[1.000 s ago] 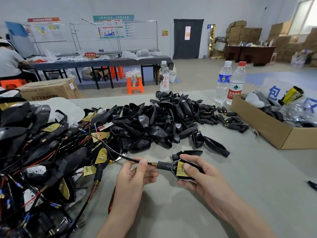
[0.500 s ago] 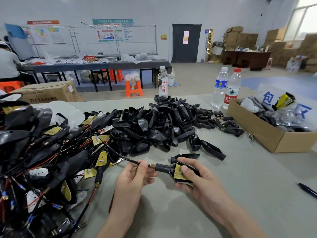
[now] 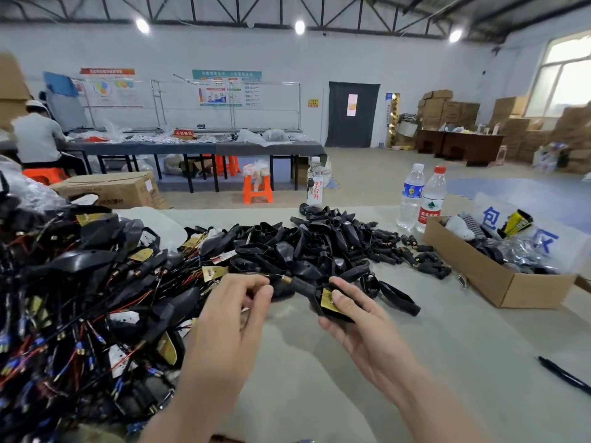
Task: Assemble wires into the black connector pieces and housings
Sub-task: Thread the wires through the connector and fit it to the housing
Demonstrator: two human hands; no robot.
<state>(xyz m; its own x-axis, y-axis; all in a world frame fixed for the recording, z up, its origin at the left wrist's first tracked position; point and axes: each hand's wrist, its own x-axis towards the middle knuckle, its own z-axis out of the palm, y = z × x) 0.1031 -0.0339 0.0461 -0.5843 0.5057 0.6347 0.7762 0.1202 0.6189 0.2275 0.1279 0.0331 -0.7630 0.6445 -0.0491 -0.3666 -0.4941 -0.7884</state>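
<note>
counts, left to right: one heap of wired assemblies (image 3: pixel 80 298), too tangled to count; two hands; one held housing (image 3: pixel 315 298); one pile of loose housings (image 3: pixel 303 247), too many to count; a scatter of small connector pieces (image 3: pixel 383 247); three bottles (image 3: pixel 431 199); one open cardboard box (image 3: pixel 499 282); one pen (image 3: pixel 563 375).
places: heap of wired assemblies left of the held housing; pile of loose housings just behind it; connector pieces and bottles behind and to its right; cardboard box well to its right; pen to the right of it and nearer the camera.
table (image 3: pixel 319 378): far edge behind the held housing, past the pile of loose housings; bare surface in front of the held housing and to its right, as far as the cardboard box and the pen.
left hand (image 3: pixel 236 302): fingers curled, thumb and forefinger pinching the wire (image 3: pixel 278 277) just left of the held housing; blurred, so finer grip unclear.
wire: brass-tipped end meeting the neck of the held housing.
right hand (image 3: pixel 361 327): wrapped round the held housing, thumb pressing on the brass plate inside, fingers underneath.
hands: apart, not touching, joined only through wire and housing.
</note>
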